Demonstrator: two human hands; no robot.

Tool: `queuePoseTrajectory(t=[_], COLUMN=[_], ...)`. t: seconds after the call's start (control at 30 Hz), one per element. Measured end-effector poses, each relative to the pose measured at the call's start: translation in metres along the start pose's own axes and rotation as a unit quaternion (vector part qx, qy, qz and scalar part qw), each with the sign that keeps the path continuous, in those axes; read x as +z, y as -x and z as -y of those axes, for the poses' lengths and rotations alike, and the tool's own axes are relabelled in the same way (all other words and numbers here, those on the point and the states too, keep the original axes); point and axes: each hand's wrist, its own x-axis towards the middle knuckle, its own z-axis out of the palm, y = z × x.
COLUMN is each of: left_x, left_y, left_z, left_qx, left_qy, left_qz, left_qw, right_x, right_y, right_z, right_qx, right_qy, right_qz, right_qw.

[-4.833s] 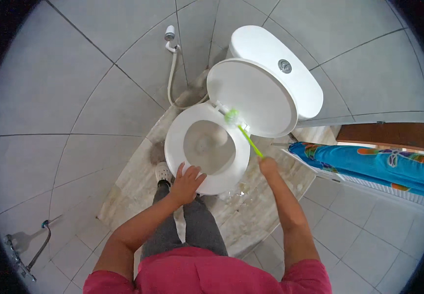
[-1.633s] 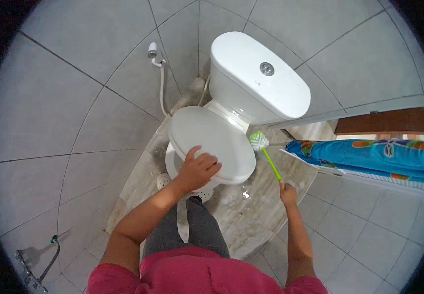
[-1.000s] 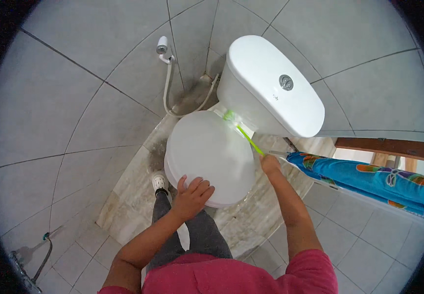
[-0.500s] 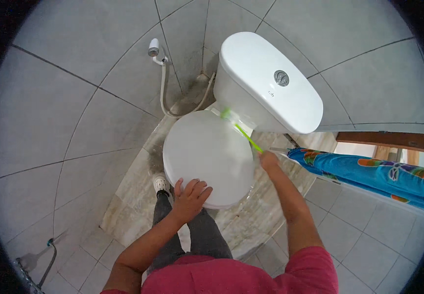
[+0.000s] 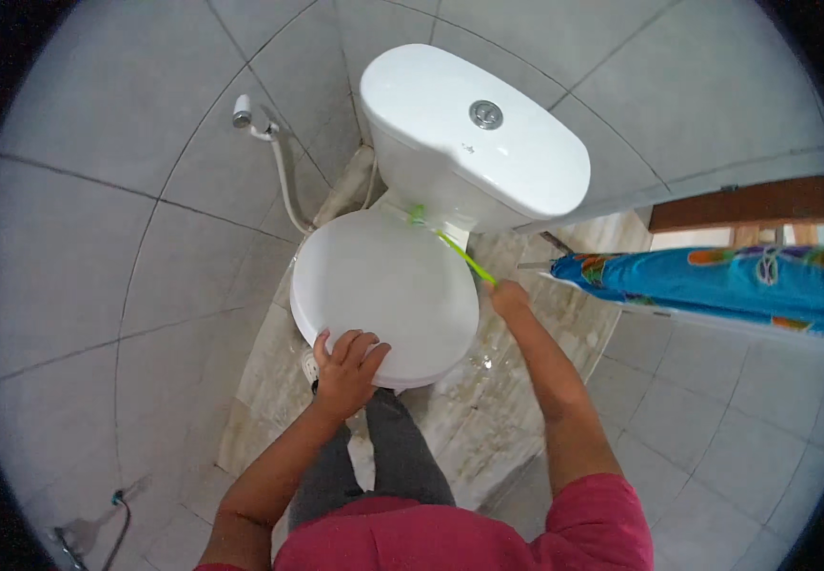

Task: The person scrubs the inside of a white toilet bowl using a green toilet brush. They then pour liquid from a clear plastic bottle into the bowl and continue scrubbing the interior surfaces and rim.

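A white toilet lid (image 5: pixel 388 285) lies closed over the bowl in the middle of the view. My left hand (image 5: pixel 348 371) rests on its near edge, fingers spread on the lid. Closed round the handle of a bright green toilet brush (image 5: pixel 466 257) is my right hand (image 5: pixel 509 297), to the right of the lid. The brush's green bristled head touches the strip behind the lid, at the foot of the white cistern (image 5: pixel 474 133). Whatever lies under the lid is hidden.
A white bidet sprayer (image 5: pixel 244 112) with its hose hangs on the tiled wall at the left. Blue flowered cloth (image 5: pixel 707 276) hangs at the right. The marble-patterned floor (image 5: pixel 488 409) looks wet. At the lower left, a hose (image 5: pixel 125 519) runs from a wall fitting.
The whole view has shifted, so toilet and cistern appear further left and slightly higher. The brush head still works at the back of the lid. My left hand stays on the near edge.
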Motion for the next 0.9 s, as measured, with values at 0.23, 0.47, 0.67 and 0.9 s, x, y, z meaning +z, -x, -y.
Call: queuePoseTrajectory(t=[0.23,0.47,0.67,0.9], left_x=[-0.017,-0.033,-0.051,-0.041], left_y=[-0.031,-0.141,-0.207,-0.263], left_z=[-0.003,-0.060,-0.043,-0.049], left_qx=[0.039,0.125,0.155,0.197], left_qy=[-0.016,-0.020,-0.087,-0.148], left_qz=[-0.027,-0.054,-0.114,-0.099], left_qw=[0.999,0.990,0.978,0.964], right_x=[0.065,0.193,0.170,0.137], right_y=[0.068,-0.036,0.090,0.046], right_z=[-0.125,-0.127,-0.018,-0.035], right_qx=[0.032,-0.070,0.156,0.094], right_qy=[-0.149,-0.184,-0.527,-0.529], right_qz=[0.050,-0.226,0.120,0.168], right_qw=[0.987,0.954,0.827,0.827])
